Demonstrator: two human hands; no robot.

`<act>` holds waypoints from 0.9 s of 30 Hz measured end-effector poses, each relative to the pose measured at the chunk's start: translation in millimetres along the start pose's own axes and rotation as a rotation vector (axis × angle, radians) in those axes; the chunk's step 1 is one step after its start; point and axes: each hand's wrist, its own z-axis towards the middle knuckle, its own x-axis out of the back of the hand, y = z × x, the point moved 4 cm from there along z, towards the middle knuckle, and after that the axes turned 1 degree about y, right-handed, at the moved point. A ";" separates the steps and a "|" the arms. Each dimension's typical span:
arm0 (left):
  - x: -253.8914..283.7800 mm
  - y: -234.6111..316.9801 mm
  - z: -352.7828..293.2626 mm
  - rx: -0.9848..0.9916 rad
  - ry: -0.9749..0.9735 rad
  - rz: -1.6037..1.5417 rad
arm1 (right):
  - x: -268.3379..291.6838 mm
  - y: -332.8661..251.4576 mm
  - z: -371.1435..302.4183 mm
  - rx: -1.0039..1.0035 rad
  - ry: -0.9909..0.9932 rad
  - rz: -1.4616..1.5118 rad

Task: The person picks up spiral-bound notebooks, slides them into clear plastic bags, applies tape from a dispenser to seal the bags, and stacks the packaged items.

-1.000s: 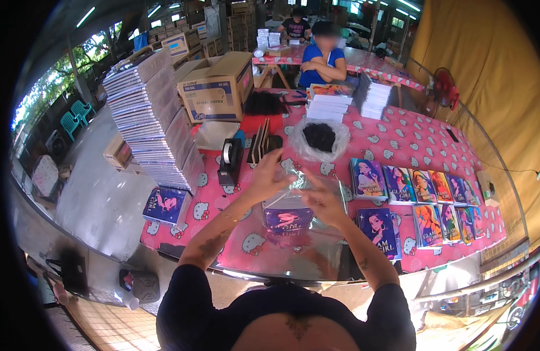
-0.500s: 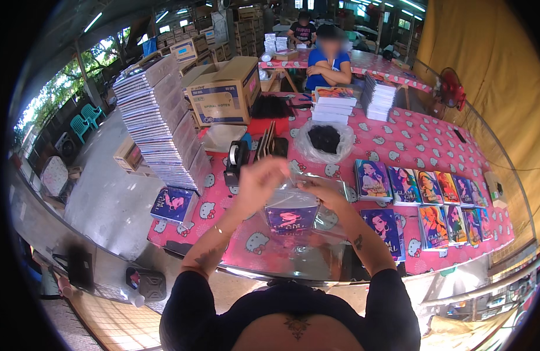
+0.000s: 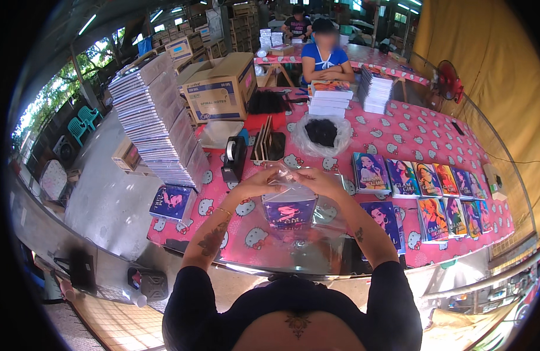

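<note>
A purple-covered notebook (image 3: 289, 215), apparently atop a small stack, sits inside a clear plastic bag (image 3: 289, 192) in front of me. At the bag's far end, my left hand (image 3: 259, 182) pinches the gathered film with closed fingers. My right hand (image 3: 317, 180) grips the same film from the other side, its fingertips close to the left ones. More loose clear plastic (image 3: 331, 219) spreads flat to the right of the notebook. Just beyond my left hand stands a black tape dispenser (image 3: 234, 161) with a roll in it.
A tall notebook stack (image 3: 159, 123) rises at the left beside a cardboard box (image 3: 220, 96). A wooden divider rack (image 3: 269, 143) and a plastic bag of black pieces (image 3: 321, 133) stand ahead. Notebook rows (image 3: 404, 178) lie right. Across the table sits a person (image 3: 327, 61).
My left hand, raised and blurred before, has come down beside the right hand and now pinches the film. The person across has straightened and lowered their arms.
</note>
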 end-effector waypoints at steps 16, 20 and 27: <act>1.7 -18.8 -0.9 0.034 -0.101 -0.081 | 6.7 11.8 0.1 0.038 -0.065 0.209; -8.6 -12.2 -17.5 0.024 0.023 -0.081 | 9.1 -5.8 -31.2 0.150 -0.105 0.038; -26.4 34.9 -47.5 -0.471 0.254 0.657 | -3.7 -18.6 -45.4 0.375 0.071 -0.481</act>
